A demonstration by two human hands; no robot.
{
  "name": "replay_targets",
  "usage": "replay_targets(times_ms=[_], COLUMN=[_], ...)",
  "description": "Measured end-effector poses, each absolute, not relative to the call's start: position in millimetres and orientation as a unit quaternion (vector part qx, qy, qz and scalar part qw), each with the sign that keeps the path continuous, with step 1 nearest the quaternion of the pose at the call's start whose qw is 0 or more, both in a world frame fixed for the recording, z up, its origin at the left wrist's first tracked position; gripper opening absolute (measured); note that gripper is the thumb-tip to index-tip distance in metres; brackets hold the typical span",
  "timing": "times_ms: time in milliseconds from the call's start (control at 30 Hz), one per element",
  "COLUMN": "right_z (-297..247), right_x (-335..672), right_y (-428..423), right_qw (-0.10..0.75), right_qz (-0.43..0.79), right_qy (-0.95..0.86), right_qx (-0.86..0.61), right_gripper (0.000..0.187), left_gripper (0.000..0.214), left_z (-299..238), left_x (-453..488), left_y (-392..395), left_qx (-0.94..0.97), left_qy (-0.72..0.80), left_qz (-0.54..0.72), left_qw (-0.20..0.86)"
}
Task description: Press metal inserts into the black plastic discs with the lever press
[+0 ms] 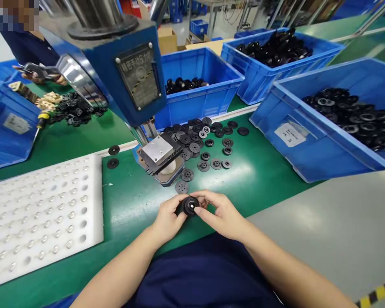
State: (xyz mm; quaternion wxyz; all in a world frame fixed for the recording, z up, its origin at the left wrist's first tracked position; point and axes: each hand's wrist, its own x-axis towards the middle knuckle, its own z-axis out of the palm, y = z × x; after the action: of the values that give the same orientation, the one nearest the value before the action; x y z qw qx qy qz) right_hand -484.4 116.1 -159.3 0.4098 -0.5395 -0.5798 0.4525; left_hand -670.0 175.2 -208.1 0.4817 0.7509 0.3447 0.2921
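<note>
Between both hands, just above the green table near its front edge, is a round black plastic wheel-like part [187, 207] with a small bright metal centre. My left hand [168, 218] closes on its left side with thumb and fingers. From the right, my right hand [220, 213] grips it too, thumb near the metal centre, other fingers partly hidden behind. Right beyond the hands lie loose black discs [182, 187]. The blue hand press [137, 81] stands past them, a metal block [157, 149] under its ram.
At left lies a white foam tray [98, 201] with rows of small metal pieces. Blue bins [199, 107] with black parts stand at the back, another bin [276, 124] at right. Many black discs [203, 165] are strewn beyond the press. A co-worker's hand [60, 80] is at far left.
</note>
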Motion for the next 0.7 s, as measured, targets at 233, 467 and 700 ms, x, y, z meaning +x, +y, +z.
replay_targets(times_ms=[233, 467, 700], right_z=[-164.4, -157.4, -174.6], right_x=[-483.0, -490.0, -500.9], right_y=[116.2, 116.7, 114.5], right_qw=[0.398, 0.363, 0.380], right_qz=[0.468, 0.486, 0.534], right_qy=[-0.581, -0.538, -0.443], right_qx=[-0.534, -0.586, -0.612], right_gripper=[0.027, 0.028, 0.036], left_gripper=[0.022, 0.025, 0.029], left_z=[-212.8, -210.9, -218.4], left_x=[-668.4, -667.5, -668.6], left_y=[175.7, 176.4, 175.9], left_qx=[0.805, 0.825, 0.838], left_qy=[0.295, 0.242, 0.207], left_qz=[0.351, 0.391, 0.415], left_qw=[0.378, 0.328, 0.289])
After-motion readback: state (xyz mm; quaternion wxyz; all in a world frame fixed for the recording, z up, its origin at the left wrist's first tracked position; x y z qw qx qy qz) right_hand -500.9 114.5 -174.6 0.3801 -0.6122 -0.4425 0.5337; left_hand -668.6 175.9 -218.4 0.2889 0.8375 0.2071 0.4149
